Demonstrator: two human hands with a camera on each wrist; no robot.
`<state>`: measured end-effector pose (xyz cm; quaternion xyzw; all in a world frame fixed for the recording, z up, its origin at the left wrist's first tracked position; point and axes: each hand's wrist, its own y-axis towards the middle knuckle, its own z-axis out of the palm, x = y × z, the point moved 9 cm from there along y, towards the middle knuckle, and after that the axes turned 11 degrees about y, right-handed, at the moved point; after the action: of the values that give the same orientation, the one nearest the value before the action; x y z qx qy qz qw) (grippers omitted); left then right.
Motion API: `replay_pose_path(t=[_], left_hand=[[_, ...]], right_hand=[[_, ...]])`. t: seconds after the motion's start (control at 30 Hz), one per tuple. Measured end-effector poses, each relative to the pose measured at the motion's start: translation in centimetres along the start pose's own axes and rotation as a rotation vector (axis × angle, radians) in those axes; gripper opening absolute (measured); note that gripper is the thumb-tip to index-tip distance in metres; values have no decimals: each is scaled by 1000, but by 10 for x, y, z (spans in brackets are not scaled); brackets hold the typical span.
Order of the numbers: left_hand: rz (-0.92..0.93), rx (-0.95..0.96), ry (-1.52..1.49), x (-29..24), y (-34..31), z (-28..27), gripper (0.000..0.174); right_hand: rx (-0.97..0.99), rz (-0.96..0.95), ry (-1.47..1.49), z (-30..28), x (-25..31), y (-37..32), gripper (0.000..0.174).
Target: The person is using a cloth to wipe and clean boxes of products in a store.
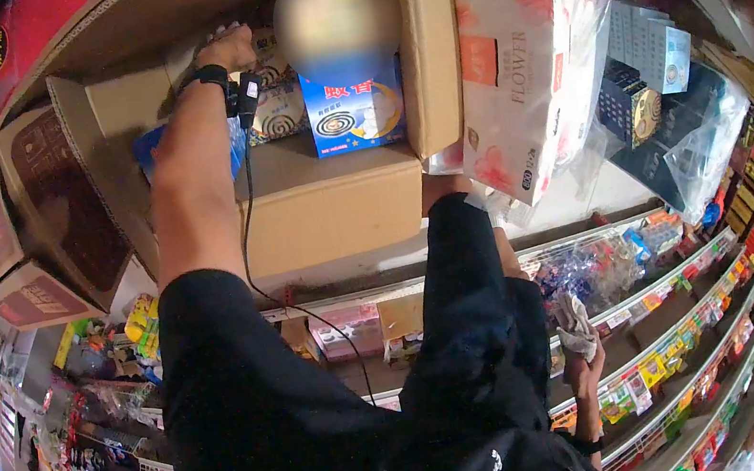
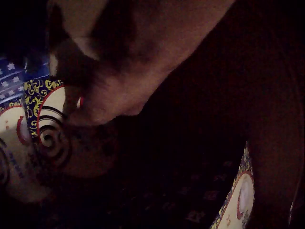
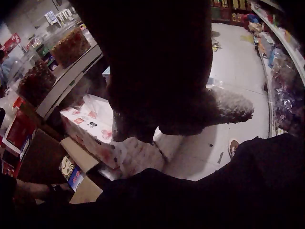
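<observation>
My left hand [image 1: 230, 49] reaches into an open cardboard box [image 1: 326, 214] and grips a patterned mosquito coil box. In the left wrist view its thumb lies against the spiral printed on that mosquito coil box [image 2: 50, 136]; the other fingers are mostly hidden. More patterned boxes [image 1: 277, 110] lie below the hand, and a blue mosquito coil pack [image 1: 355, 113] stands to their right. Low at my right side, my right hand [image 1: 589, 370] holds a crumpled greyish-white cloth [image 1: 574, 323]. The right wrist view shows the cloth [image 3: 233, 107] beyond the dark hand.
A large flower-printed carton [image 1: 512, 62] in plastic stands right of the open box. Small dark boxes [image 1: 628, 104] sit on a wrapped package farther right. Brown cartons [image 1: 56, 213] are at left. Stocked shelves [image 1: 658, 312] run below and to the right.
</observation>
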<state>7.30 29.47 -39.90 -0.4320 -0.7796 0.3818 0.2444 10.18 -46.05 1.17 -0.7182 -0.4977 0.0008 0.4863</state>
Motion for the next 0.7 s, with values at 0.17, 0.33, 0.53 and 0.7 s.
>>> replay_pose_path(t=[0.17,0.33,0.53,0.7], left_hand=[[67,44,138,-12,-3,28,62],[181,118,157,-49,-54,39,50],[187,38,40,-58,-69,47,39],[1,-72,-58,-63,-98,9,43]], right_hand=[[18,-7,-25,1,21,9,54],[47,-44,-16,-19,10,18,54],[120,-52,34,-12,20,31,55],[3,-41,66,-38,18,32,53]])
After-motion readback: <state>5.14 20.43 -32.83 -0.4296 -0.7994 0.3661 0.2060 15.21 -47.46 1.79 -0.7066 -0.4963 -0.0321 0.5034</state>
